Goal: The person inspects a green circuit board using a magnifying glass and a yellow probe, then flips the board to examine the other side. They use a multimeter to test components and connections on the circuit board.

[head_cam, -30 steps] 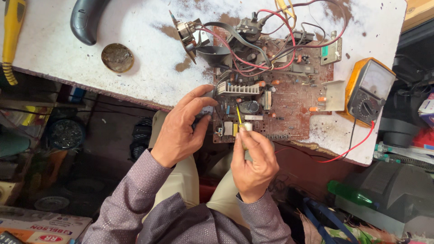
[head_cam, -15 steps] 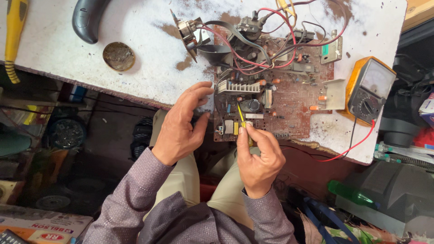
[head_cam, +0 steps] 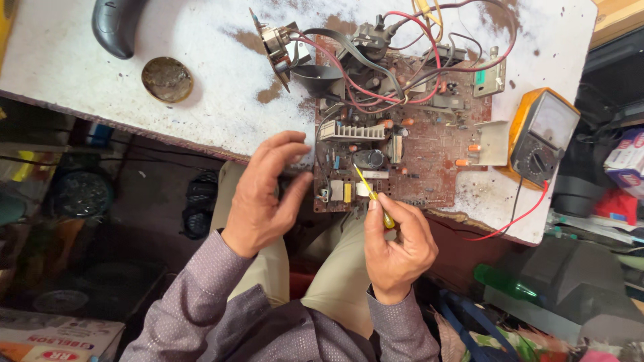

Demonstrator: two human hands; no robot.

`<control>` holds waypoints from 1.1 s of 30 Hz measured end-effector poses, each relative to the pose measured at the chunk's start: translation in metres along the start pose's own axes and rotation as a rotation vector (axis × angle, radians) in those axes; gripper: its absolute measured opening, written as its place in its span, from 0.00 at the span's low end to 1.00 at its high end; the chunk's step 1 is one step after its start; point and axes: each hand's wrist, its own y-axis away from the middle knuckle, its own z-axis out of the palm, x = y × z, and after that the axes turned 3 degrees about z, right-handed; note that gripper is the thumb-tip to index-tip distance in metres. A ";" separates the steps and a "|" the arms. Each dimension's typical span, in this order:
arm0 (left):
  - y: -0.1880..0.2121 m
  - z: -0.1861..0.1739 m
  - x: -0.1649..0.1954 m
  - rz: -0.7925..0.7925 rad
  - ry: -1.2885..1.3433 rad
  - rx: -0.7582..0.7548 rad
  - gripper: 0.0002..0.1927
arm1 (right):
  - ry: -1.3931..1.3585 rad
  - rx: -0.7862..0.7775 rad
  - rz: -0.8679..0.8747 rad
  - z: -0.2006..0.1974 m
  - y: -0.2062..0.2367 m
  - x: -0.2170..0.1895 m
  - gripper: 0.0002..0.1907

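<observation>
Nearest the viewer, just below the circuit board (head_cam: 409, 144), the right hand (head_cam: 396, 245) is closed around a slim yellow screwdriver (head_cam: 373, 196), pinching its handle between thumb and fingers, with the shaft slanting up so that the tip sits on the board's near edge, close beside a black cylindrical capacitor (head_cam: 369, 159). At the board's left near corner, the left hand (head_cam: 265, 194) is half open and curled, holding nothing that can be seen; its fingertips lie at the board's edge, though whether they press on it cannot be told. The board itself rests on the white, rust-stained bench (head_cam: 221, 107), its near edge hanging a little over the bench lip above the person's knees. By the look of it, the step in hand is probing or prying at a part on the near edge, which calls for a steady tip and a firm brace on the left corner. Right of the board, touching its side, lies an orange-cased meter (head_cam: 542, 137) with a red lead trailing off. Beyond the board's far edge, red and grey wires (head_cam: 376, 74) loop over it. Far left of the board sit a round tin lid (head_cam: 167, 79) and a dark curved handle (head_cam: 117, 25).
</observation>
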 end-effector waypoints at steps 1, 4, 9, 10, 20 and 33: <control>0.000 0.002 0.002 0.054 -0.053 -0.005 0.21 | 0.017 0.001 -0.011 -0.001 0.000 -0.001 0.08; 0.003 0.009 0.008 0.102 -0.109 -0.051 0.22 | 0.076 0.001 -0.047 -0.006 0.001 -0.004 0.08; 0.014 0.019 0.014 0.046 -0.066 -0.089 0.20 | 0.120 -0.018 -0.126 -0.013 0.004 -0.013 0.10; 0.016 0.018 0.015 0.035 -0.061 -0.101 0.20 | 0.130 -0.018 -0.124 -0.015 0.005 -0.015 0.11; 0.027 0.013 0.017 0.053 -0.062 -0.148 0.22 | 0.173 -0.076 -0.133 -0.023 0.012 -0.024 0.13; -0.004 0.008 0.033 -0.020 -0.307 -0.378 0.35 | 0.126 -0.195 -0.206 0.001 0.000 -0.033 0.19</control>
